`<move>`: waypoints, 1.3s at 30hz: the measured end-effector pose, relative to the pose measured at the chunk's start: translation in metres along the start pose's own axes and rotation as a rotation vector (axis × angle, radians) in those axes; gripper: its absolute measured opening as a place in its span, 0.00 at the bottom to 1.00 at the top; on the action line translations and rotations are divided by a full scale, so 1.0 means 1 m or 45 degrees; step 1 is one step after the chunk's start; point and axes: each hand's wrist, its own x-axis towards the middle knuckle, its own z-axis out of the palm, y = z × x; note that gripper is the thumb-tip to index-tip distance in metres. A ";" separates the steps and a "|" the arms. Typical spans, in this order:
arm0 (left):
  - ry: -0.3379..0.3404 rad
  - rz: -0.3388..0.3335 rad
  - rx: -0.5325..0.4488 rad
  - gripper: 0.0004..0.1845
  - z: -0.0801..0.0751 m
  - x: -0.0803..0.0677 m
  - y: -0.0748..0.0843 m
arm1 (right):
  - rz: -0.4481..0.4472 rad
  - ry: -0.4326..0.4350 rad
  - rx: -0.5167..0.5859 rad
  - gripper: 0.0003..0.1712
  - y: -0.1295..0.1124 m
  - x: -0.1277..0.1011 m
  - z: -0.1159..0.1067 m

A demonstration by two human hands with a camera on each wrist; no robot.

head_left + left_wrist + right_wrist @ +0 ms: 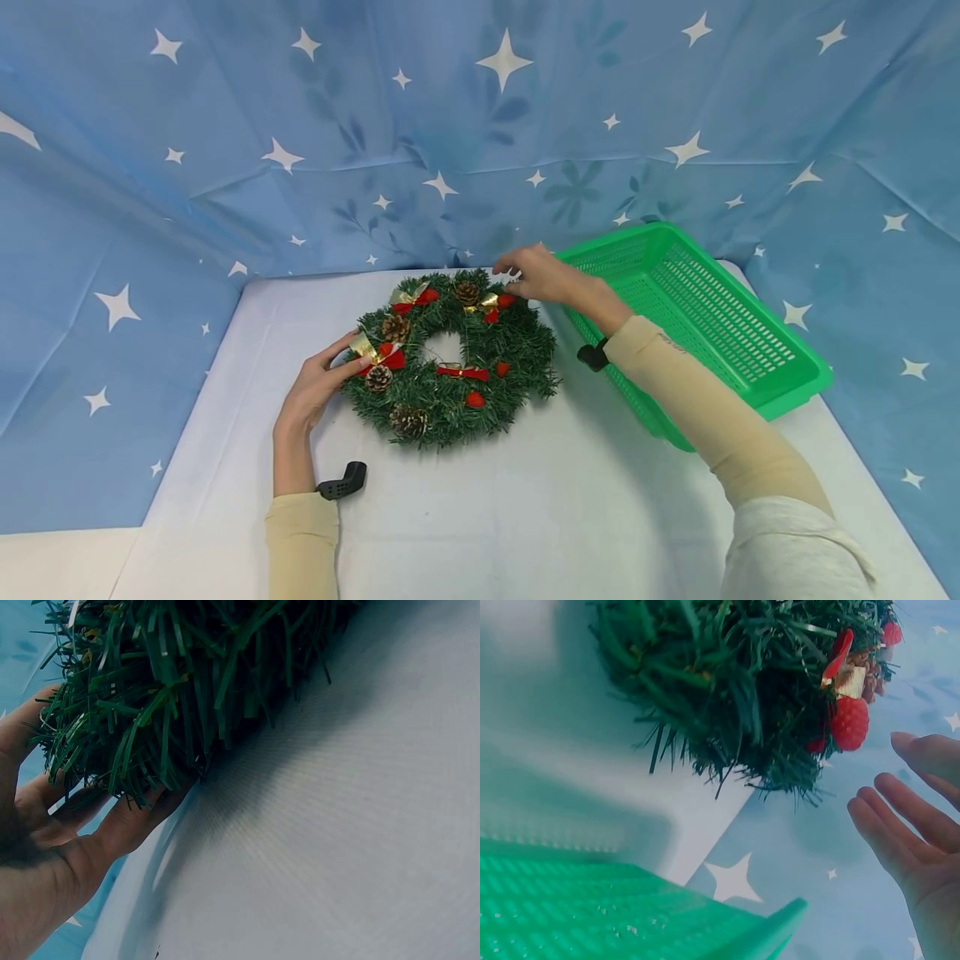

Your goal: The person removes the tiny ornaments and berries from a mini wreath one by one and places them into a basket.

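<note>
Here left hand (pixel 311 392) grips wreath (pixel 450 358) edge; right hand (pixel 536 275) spread beside far rim, fingertips blurred.

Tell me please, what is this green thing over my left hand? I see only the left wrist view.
Observer: It is a Christmas wreath with pine cones and red bows, lying on the white table. The left hand holds its left edge.
Operator: Where is the right hand?
Observer: The right hand is at the wreath's far edge. The right wrist view shows its fingers straight, with a gap to the needles.
Operator: Is anything else on the table?
Observer: A green basket stands to the right of the wreath, apart from it. Nothing shows inside it.
</note>
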 end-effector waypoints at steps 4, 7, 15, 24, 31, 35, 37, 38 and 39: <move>-0.001 -0.003 0.002 0.41 0.000 0.000 0.000 | -0.013 -0.022 -0.007 0.20 -0.003 0.005 0.003; 0.001 -0.005 -0.001 0.41 0.000 0.001 0.000 | -0.015 -0.028 -0.003 0.20 -0.005 0.009 0.006; 0.003 -0.009 -0.021 0.40 0.000 0.000 0.000 | 0.005 -0.038 0.048 0.21 -0.007 0.018 0.014; 0.005 -0.004 -0.020 0.40 -0.001 0.000 -0.001 | 0.000 -0.048 0.035 0.20 -0.010 0.028 0.022; 0.011 -0.005 -0.009 0.40 -0.001 0.001 -0.001 | -0.028 -0.043 -0.006 0.18 -0.012 0.034 0.029; 0.013 -0.009 -0.010 0.40 -0.001 0.001 -0.001 | -0.026 -0.043 -0.008 0.18 -0.013 0.038 0.031; 0.014 -0.009 -0.012 0.40 -0.002 0.002 -0.002 | -0.031 -0.042 -0.006 0.18 -0.013 0.039 0.033; 0.014 -0.009 -0.014 0.40 -0.002 0.002 -0.002 | -0.034 -0.042 -0.009 0.18 -0.013 0.040 0.033; 0.014 -0.008 -0.016 0.40 -0.002 0.002 -0.002 | -0.035 -0.043 -0.012 0.18 -0.013 0.041 0.034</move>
